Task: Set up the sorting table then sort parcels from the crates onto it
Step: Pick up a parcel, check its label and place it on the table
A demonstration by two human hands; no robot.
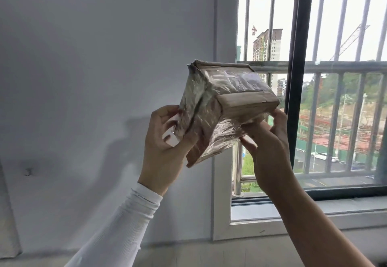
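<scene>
- The person is holding a parcel (226,103) up in front of the head camera, against the white wall (94,78) and the barred window (335,99); it is a brown cardboard box wrapped in shiny clear tape.
- The left hand (167,141) is gripping the parcel's lower left face, thumb across the taped side and fingers curled behind, and it is also pinching something small and white (170,138) against the box (a label or scrap, too unclear to name).
- The right hand (270,139) is cupping the lower right corner from beneath, fingers curled round the edge.
- The parcel is sitting tilted between the two hands, one corner pointing down toward the wrists, its long axis seemingly running up and away toward the window.
- Neither the sorting table nor the crates are showing here, so which way the parcel must travel cannot be told.
- Both hands are sharing the load about equally; my guess is that the person is turning it to read a face before placing it.
</scene>
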